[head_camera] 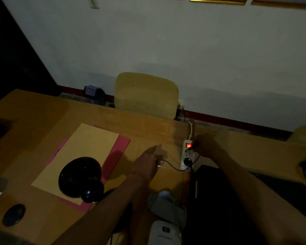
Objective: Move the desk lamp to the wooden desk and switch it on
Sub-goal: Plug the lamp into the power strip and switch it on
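Desk lamp (81,179) sits on the wooden desk (34,112), well left of the left hand (147,163), head down over a tan envelope (81,156) w/ a pink folder (118,149) under it. Not lit.

Handling, my guess: glossy black dome shade, prob thin metal or plastic, slick; light up top, weight in the base, which is hidden behind the forearm. Neck joint behind the shade looks like the safest grip; shade would slip and may heat up once on. Cord (173,166) is thin, floppy, runs from near the left hand to the plug, so any shift of the lamp drags it.

Left hand: flat, fingers out, grasping nothing, resting or hovering just over the desk beside the cord; contact unclear, blurry.

Power strip (187,154), white, just right of the left hand, red switch glowing, black plug in the near socket. Right hand (207,147) is at the strip's switch end, fingers curled toward it; too dark to tell if it's pressing or gripping.

Surface: smooth varnished wood, glare streaks, prob slippery. Room very dim, pale wall, yellow chair (147,94) beyond both hands.
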Available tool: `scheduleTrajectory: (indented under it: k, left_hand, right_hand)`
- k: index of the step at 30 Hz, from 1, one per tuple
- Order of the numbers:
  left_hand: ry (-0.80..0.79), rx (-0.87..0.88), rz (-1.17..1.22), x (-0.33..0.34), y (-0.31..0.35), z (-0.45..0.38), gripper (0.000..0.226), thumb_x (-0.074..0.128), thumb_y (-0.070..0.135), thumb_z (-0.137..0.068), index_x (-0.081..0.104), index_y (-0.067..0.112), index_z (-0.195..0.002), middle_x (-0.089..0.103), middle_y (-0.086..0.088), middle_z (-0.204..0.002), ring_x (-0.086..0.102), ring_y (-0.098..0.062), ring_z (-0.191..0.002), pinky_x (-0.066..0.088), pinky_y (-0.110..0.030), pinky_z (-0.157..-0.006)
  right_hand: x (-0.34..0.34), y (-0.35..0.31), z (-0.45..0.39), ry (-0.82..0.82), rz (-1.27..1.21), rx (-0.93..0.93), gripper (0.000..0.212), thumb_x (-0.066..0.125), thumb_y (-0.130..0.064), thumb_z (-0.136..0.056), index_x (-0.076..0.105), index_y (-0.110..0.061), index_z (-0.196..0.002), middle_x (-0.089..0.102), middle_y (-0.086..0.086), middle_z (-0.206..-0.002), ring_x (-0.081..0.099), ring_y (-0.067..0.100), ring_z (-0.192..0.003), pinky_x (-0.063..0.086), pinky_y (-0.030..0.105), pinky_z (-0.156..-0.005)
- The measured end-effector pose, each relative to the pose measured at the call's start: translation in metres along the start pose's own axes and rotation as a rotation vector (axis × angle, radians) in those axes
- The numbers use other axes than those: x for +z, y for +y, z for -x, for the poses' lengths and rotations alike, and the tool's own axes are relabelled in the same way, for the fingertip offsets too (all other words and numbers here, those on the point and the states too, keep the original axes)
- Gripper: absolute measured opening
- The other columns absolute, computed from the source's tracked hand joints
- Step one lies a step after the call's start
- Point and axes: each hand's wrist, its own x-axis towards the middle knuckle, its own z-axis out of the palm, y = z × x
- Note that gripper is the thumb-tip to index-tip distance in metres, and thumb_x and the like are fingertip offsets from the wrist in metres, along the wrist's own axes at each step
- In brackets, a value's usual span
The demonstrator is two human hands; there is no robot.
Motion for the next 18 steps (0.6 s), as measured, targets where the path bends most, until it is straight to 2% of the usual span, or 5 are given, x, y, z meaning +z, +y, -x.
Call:
scheduleTrajectory:
  k: [1,5,8,11,18]
  left_hand:
    - [-0.048,-0.031,0.070,0.006,-0.003,-0.004,0.044,0.053,0.010,-0.100,0.048,0.011,-0.143,0.030,-0.010,-0.161,0.039,-0.023,-0.143,0.028,0.007,-0.093]
    - [-0.049,-0.159,0.306,0.038,-0.026,-0.023,0.054,0.054,0.011,-0.098,0.039,0.020,-0.149,0.037,-0.011,-0.158,0.041,-0.029,-0.142,0.046,-0.021,-0.106]
    - [-0.098,0.052,-0.202,0.047,-0.044,-0.035,0.044,0.046,0.030,-0.103,0.042,0.030,-0.147,0.016,-0.001,-0.166,0.028,-0.020,-0.149,0.036,-0.032,-0.116]
    - [-0.178,0.044,-0.457,0.062,-0.057,-0.045,0.059,0.010,0.049,-0.102,0.009,0.028,-0.157,-0.006,-0.005,-0.167,0.005,-0.021,-0.155,0.018,-0.035,-0.123]
    - [-0.325,0.010,-0.621,0.093,-0.071,-0.066,0.089,0.034,0.066,-0.093,-0.010,0.019,-0.155,-0.038,-0.007,-0.153,-0.016,-0.028,-0.152,0.004,-0.055,-0.120]
  right_hand:
    - [0.003,0.002,-0.002,-0.013,0.007,-0.007,0.019,0.078,-0.016,-0.084,0.080,-0.013,-0.104,0.072,0.009,-0.120,0.067,0.025,-0.109,0.053,0.032,-0.092]
    - [0.010,0.008,-0.008,-0.057,0.041,-0.028,0.030,0.067,-0.006,-0.085,0.077,-0.011,-0.113,0.071,0.012,-0.124,0.063,0.029,-0.118,0.051,0.037,-0.100]
    - [0.015,0.012,-0.011,-0.081,0.026,-0.032,0.029,0.067,-0.005,-0.087,0.078,-0.012,-0.112,0.074,0.011,-0.119,0.066,0.026,-0.113,0.051,0.031,-0.093]
    - [0.019,0.014,-0.013,-0.072,0.004,-0.040,0.026,0.071,-0.007,-0.086,0.080,-0.017,-0.109,0.076,0.007,-0.114,0.070,0.020,-0.105,0.049,0.025,-0.086]
    - [0.033,0.014,-0.017,-0.086,0.037,-0.071,0.028,0.074,-0.020,-0.085,0.077,-0.019,-0.113,0.072,0.009,-0.119,0.068,0.023,-0.108,0.048,0.026,-0.088]
